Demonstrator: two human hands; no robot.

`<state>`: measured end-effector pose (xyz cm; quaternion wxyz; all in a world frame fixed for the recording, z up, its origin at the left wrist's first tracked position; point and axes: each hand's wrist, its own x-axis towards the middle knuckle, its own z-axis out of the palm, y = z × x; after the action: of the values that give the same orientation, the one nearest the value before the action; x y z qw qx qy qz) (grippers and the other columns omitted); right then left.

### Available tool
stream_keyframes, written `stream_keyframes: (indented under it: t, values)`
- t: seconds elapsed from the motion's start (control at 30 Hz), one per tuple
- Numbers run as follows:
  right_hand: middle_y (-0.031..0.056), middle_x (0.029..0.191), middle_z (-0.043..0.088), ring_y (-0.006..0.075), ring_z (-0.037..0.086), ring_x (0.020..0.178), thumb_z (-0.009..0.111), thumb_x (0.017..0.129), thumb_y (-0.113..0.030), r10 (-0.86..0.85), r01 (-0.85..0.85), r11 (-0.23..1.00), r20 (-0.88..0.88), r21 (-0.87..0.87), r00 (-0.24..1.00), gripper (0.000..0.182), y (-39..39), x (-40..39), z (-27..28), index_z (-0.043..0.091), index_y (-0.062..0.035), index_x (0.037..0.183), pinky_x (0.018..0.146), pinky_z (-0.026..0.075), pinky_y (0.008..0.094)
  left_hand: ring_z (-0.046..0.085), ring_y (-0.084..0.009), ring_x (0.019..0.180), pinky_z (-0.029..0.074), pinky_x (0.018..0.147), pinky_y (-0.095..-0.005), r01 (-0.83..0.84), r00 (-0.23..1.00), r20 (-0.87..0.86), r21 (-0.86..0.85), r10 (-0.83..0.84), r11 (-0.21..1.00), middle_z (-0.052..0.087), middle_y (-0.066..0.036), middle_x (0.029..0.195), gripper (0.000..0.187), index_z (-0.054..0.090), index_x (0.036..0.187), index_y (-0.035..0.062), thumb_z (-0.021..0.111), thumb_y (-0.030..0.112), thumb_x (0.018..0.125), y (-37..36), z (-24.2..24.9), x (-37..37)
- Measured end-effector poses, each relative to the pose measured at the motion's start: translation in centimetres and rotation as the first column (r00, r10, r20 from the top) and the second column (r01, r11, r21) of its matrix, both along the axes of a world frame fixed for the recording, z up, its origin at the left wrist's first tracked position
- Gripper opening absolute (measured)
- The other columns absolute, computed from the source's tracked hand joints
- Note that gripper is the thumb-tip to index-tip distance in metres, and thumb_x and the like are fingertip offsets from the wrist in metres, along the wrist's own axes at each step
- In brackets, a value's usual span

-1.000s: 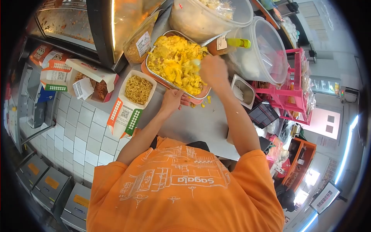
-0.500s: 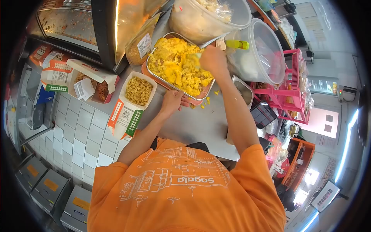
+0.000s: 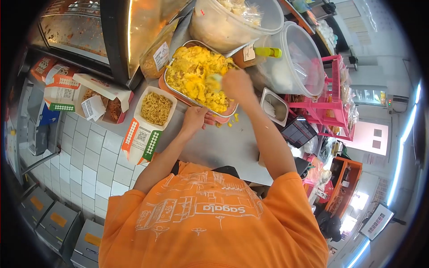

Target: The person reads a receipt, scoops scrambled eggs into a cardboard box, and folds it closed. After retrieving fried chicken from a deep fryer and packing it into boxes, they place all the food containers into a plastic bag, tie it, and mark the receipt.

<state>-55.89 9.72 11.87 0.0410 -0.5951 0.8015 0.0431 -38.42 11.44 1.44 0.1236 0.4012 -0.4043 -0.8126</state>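
A metal tray [image 3: 166,85] full of yellow scrambled egg [image 3: 192,67] lies on the counter over an orange-pink board. My left hand [image 3: 195,119] grips its near rim, thumb on top and fingers at the edge. Over the tray's right part, my right hand [image 3: 239,85] is closed around a spoon-like utensil [image 3: 215,80]. Motion smears this pale greenish utensil, whose end is in the egg. Left of the tray stands an open paper box of noodles [image 3: 155,108]. A few egg crumbs [image 3: 233,119] lie on the counter beside the tray's near corner.
Two large clear plastic tubs [image 3: 295,58] stand behind and right of the tray. A small steel container [image 3: 274,107], a dark tablet-like device [image 3: 298,132] and a pink rack [image 3: 328,105] are at right. Boxed fried chicken [image 3: 107,100] and a glass display case [image 3: 120,40] are at left.
My right hand has moved the utensil left and nearer through the egg. My left hand stays on the tray rim. The whole view has shifted slightly.
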Motion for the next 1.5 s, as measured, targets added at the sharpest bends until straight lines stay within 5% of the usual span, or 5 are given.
stream_keyframes:
  t: [0.17, 0.37, 0.73, 0.87, 1.5]
  values:
    - [0.0238, 0.082, 0.069, 0.0367, 0.069, 0.077, 0.059, 0.082, -0.011, -0.292, 0.283, 0.951, -0.059, -0.126, 0.954, 0.016, 3.2, -2.3, 2.7, 0.071, -0.0005, 0.078, 0.067, 0.057, 0.0428, 0.072, -0.0165, 0.065, 0.048, 0.043, -0.0250, 0.002, 1.000, 0.000, 0.017, -0.002, 1.000, 0.073, -0.016, 0.083, 0.035, 0.067, 0.091, -0.0084, 0.047, 0.020, 0.097, 0.2, -0.2, 0.1]
    - [0.0261, 0.076, 0.066, 0.0413, 0.068, 0.074, 0.057, 0.081, -0.005, -0.044, 0.042, 0.999, 0.120, 0.018, 0.992, 0.012, 7.1, 7.6, -3.4, 0.066, 0.0029, 0.083, 0.066, 0.056, 0.0472, 0.072, -0.0169, 0.066, 0.048, 0.043, -0.0249, 0.037, 0.998, 0.049, -0.010, -0.036, 0.999, 0.073, -0.015, 0.082, 0.036, 0.067, 0.091, -0.0081, 0.047, 0.021, 0.098, 0.2, 0.4, 0.0]
    - [0.0255, 0.073, 0.065, 0.0426, 0.067, 0.071, 0.058, 0.079, -0.004, -0.318, 0.335, 0.923, 0.115, -0.189, 0.941, 0.010, 6.9, -0.9, -1.7, 0.064, 0.0034, 0.075, 0.064, 0.055, 0.0487, 0.071, -0.0159, 0.067, 0.048, 0.045, -0.0239, 0.036, 0.999, 0.005, 0.013, -0.037, 0.999, 0.073, -0.014, 0.084, 0.037, 0.066, 0.092, -0.0086, 0.046, 0.022, 0.099, 0.0, 0.1, 0.0]
    - [0.0294, 0.079, 0.065, 0.0436, 0.067, 0.075, 0.056, 0.080, -0.001, -0.087, 0.098, 0.991, 0.120, -0.089, 0.989, 0.012, 5.9, 4.9, -3.6, 0.065, 0.0049, 0.084, 0.066, 0.055, 0.0490, 0.071, -0.0162, 0.066, 0.048, 0.045, -0.0244, 0.027, 1.000, 0.008, 0.071, -0.028, 0.997, 0.073, -0.014, 0.083, 0.037, 0.066, 0.092, -0.0086, 0.045, 0.020, 0.099, -0.1, 0.4, 0.0]
    - [0.0251, 0.079, 0.067, 0.0425, 0.064, 0.067, 0.058, 0.085, -0.012, -0.155, 0.222, 0.940, 0.258, -0.259, 0.954, 0.017, 3.0, 3.1, -4.7, 0.072, -0.0020, 0.081, 0.067, 0.051, 0.0493, 0.072, -0.0171, 0.067, 0.049, 0.046, -0.0249, 0.045, 0.999, 0.011, 0.023, -0.045, 0.999, 0.072, -0.015, 0.083, 0.036, 0.067, 0.093, -0.0088, 0.045, 0.019, 0.097, -0.8, 0.6, -0.1]
